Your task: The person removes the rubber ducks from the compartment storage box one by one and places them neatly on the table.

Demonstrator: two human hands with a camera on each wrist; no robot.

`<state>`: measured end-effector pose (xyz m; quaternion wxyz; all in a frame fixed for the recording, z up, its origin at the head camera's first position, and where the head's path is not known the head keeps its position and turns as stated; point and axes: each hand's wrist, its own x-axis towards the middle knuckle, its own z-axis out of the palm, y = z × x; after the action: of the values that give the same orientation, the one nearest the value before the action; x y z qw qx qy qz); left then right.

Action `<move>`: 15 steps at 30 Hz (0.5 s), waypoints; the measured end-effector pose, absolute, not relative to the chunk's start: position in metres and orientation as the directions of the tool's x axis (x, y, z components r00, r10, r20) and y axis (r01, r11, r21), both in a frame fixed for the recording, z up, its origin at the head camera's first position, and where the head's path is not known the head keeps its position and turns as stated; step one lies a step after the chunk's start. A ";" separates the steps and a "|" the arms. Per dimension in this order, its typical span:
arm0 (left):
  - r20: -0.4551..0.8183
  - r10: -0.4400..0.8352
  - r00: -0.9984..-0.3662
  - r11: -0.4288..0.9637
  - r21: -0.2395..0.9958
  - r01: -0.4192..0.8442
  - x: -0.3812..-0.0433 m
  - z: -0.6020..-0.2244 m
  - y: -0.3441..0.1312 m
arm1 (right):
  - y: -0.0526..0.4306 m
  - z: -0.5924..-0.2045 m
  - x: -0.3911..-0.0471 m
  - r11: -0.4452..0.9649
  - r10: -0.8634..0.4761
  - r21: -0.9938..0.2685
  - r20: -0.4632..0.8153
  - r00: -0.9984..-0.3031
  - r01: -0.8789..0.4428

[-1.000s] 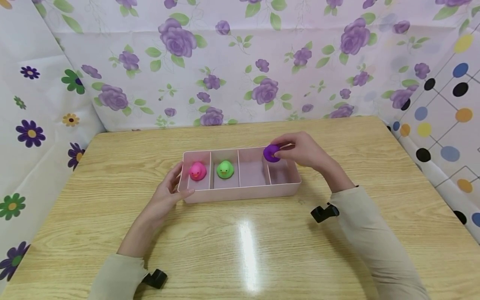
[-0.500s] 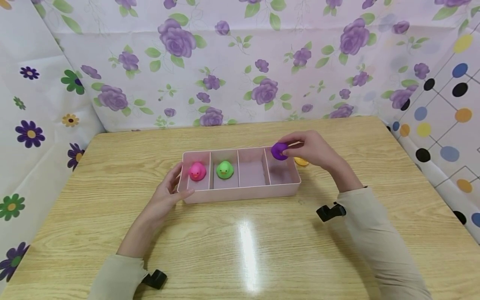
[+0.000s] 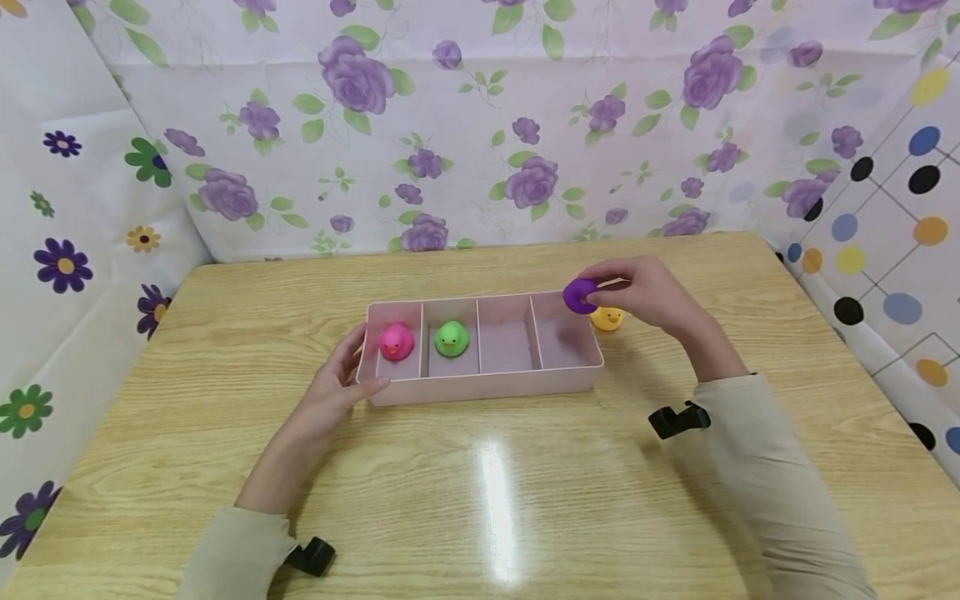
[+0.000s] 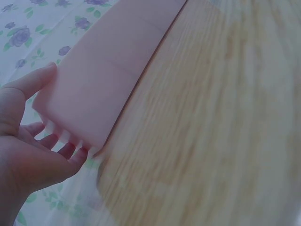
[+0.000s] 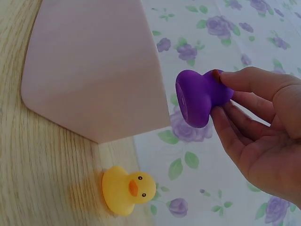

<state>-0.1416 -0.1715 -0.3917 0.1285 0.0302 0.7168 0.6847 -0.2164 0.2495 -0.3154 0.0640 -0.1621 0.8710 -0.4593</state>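
Observation:
A pink tray (image 3: 480, 390) with several compartments lies on the wooden table. A pink duck (image 3: 395, 342) sits in its leftmost compartment and a green duck (image 3: 452, 338) in the one beside it; the two right compartments hold nothing. My right hand (image 3: 637, 292) pinches a purple duck (image 3: 579, 295) (image 5: 200, 98) in the air above the tray's far right corner. A yellow duck (image 3: 607, 318) (image 5: 128, 189) stands on the table just right of the tray. My left hand (image 3: 341, 383) (image 4: 33, 136) holds the tray's left end (image 4: 89, 89), thumb on the front wall.
Flowered cloth walls close off the back (image 3: 480, 133) and left side; a dotted cloth (image 3: 892, 233) closes the right. The wooden table (image 3: 487, 500) stretches toward me in front of the tray, with a bright glare spot.
My right hand has carried the purple duck rightward, from over the tray's rightmost compartment to its far right corner, uncovering the yellow duck. The left hand and the tray have stayed put.

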 end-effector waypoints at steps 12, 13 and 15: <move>-0.154 0.218 -0.964 0.066 0.987 -0.143 -0.141 -0.391 -0.172 | 0.267 -0.316 -0.217 0.566 -0.295 -0.803 0.012 -0.955 -0.185; -0.154 0.218 -0.964 0.068 0.987 -0.142 -0.141 -0.392 -0.172 | 0.268 -0.316 -0.217 0.567 -0.292 -0.803 0.011 -0.956 -0.182; -0.156 0.218 -0.963 0.070 0.987 -0.144 -0.141 -0.392 -0.172 | 0.270 -0.316 -0.217 0.575 -0.288 -0.798 0.009 -0.958 -0.180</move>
<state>-0.1414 -0.1725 -0.3919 0.1327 0.0258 0.7194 0.6813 -0.2174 0.2702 -0.3162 0.0612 -0.1323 0.8853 -0.4416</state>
